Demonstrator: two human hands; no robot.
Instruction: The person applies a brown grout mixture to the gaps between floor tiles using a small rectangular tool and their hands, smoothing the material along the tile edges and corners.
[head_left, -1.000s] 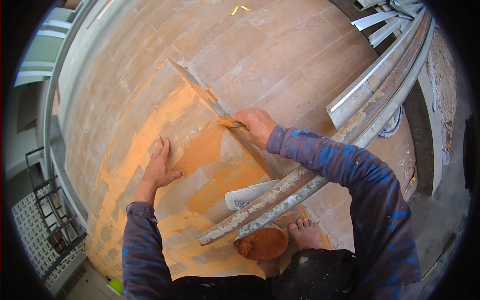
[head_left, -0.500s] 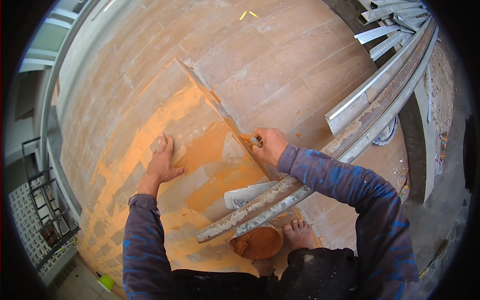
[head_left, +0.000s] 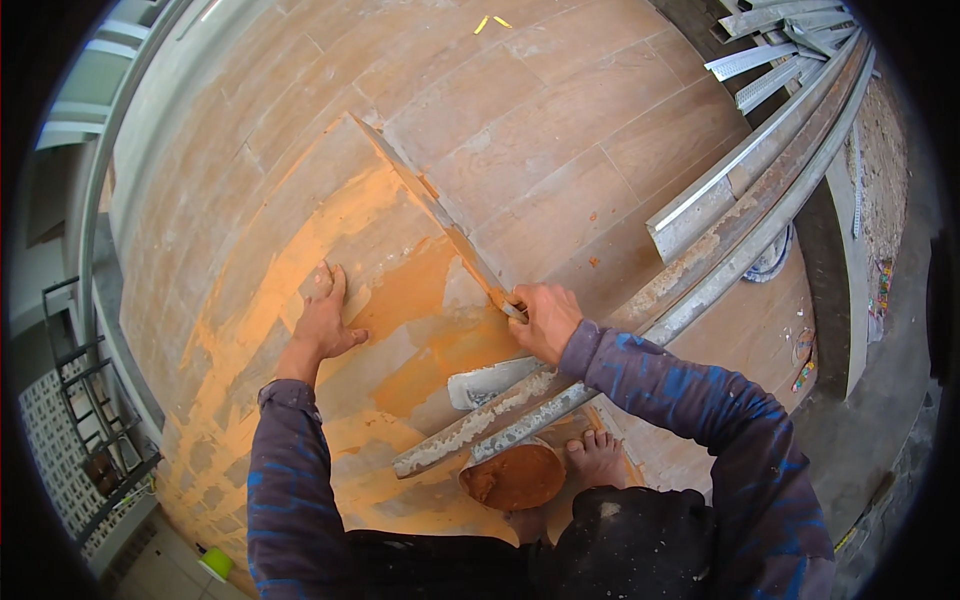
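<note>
Tiled floor (head_left: 540, 110) | left hand (head_left: 322, 325) splayed over orange smears (head_left: 410, 295) | right hand (head_left: 548, 322) gripping tool (head_left: 513, 311)

Pinched a small tool (head_left: 513, 311) in the right hand (head_left: 551, 322); rested the left hand (head_left: 322, 325) on an orange-smeared surface (head_left: 405, 350); had metal rails (head_left: 700, 252) just below the right fingers (head_left: 526, 296), orange paste (head_left: 515, 477) lower still.

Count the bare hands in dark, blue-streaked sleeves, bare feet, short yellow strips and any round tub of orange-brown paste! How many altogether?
Bare hands in dark, blue-streaked sleeves: 2 (left hand, right hand)
Bare feet: 2 (one foot, another foot partly hidden)
Short yellow strips: 2
Round tub of orange-brown paste: 1
Total: 7
</note>
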